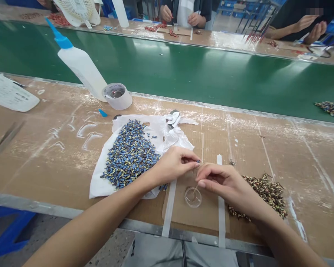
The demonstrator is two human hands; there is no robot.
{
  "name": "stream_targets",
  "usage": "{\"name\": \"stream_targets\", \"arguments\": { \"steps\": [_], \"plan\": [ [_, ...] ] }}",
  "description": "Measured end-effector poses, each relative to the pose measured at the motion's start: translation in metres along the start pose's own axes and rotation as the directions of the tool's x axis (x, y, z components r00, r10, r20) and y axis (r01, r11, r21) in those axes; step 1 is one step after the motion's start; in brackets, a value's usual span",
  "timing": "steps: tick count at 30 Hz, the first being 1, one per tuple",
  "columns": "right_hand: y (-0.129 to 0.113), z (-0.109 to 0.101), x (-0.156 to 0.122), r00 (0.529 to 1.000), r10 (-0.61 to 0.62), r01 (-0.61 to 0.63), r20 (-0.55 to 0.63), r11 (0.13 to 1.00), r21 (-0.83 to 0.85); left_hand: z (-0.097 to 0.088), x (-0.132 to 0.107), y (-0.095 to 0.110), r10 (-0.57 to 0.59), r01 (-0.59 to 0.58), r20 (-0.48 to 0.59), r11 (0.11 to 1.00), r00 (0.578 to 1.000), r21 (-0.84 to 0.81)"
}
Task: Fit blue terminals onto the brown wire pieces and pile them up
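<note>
My left hand (175, 163) pinches a small dark-blue piece (197, 161) between thumb and fingertips. Close beside it, my right hand (225, 181) has thumb and fingers closed on a thin pale stick (195, 188), mostly hidden by the fingers. Just below the fingertips stands a small round clear cup (193, 197) on a taped-down piece of cardboard (183, 215). To the left, many small blue, yellow and dark pieces (130, 155) lie heaped on a white cloth (97, 185). A pile of small brown and cream pieces (267, 194) lies right of my right hand.
A white bottle with a blue nozzle (80, 66) leans by a tape roll (117, 96). A blue cap (102, 112) lies nearby, and another white container (11, 91) is at left. Beyond runs a green belt (183, 66); co-workers' hands (196, 19) are across it.
</note>
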State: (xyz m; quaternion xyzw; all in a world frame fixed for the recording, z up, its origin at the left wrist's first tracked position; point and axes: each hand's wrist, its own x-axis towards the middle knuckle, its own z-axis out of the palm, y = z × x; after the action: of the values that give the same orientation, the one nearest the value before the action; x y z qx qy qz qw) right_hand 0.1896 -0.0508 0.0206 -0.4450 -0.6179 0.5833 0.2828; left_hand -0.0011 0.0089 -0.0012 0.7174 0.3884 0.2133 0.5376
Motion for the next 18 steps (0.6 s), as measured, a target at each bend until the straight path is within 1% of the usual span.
{"name": "stream_targets", "arguments": {
  "steps": [2,3,4,5,6,7,8,9,10,11,18],
  "plan": [
    [-0.001,-0.005,-0.002,0.995,0.02,-0.015,-0.097,0.999,0.047,0.0,0.0,0.001,-0.012,0.012,0.01,1.0,1.0,-0.002],
    [-0.001,-0.008,-0.003,0.984,0.017,-0.006,-0.178,0.998,0.058,0.0,0.0,0.001,-0.013,0.013,0.016,1.0,1.0,-0.004],
    [-0.001,-0.01,-0.004,0.962,0.001,0.016,-0.274,0.998,0.059,0.0,0.0,0.002,-0.013,0.014,0.022,1.0,1.0,-0.008],
    [0.0,-0.011,-0.004,0.926,-0.022,0.044,-0.377,0.998,0.049,0.0,0.0,0.002,-0.013,0.013,0.026,1.0,1.0,-0.015],
    [0.001,-0.012,-0.004,0.879,-0.049,0.072,-0.474,0.997,0.029,0.0,0.0,0.002,-0.013,0.014,0.03,1.0,0.999,-0.025],
    [0.001,-0.012,-0.004,0.829,-0.076,0.093,-0.554,0.996,0.003,0.0,0.0,0.002,-0.014,0.015,0.035,0.999,0.999,-0.036],
    [0.002,-0.011,-0.003,0.786,-0.098,0.104,-0.61,0.994,-0.026,0.0,0.0,0.002,-0.016,0.018,0.039,0.999,0.999,-0.047],
    [0.002,-0.01,-0.003,0.758,-0.116,0.11,-0.642,0.993,-0.049,0.0,0.0,0.002,-0.018,0.021,0.044,0.998,0.999,-0.055],
    [0.003,-0.009,-0.002,0.743,-0.13,0.114,-0.657,0.991,-0.068,0.0,0.001,0.002,-0.021,0.024,0.047,0.998,0.999,-0.063],
    [0.003,-0.007,-0.002,0.738,-0.142,0.116,-0.66,0.99,-0.084,0.001,0.001,0.003,-0.023,0.026,0.049,0.997,0.999,-0.07],
    [0.005,-0.001,-0.002,0.754,-0.201,0.115,-0.625,0.978,-0.176,0.004,0.001,0.002,-0.024,0.031,0.066,0.994,0.998,-0.106]
  ]
}}
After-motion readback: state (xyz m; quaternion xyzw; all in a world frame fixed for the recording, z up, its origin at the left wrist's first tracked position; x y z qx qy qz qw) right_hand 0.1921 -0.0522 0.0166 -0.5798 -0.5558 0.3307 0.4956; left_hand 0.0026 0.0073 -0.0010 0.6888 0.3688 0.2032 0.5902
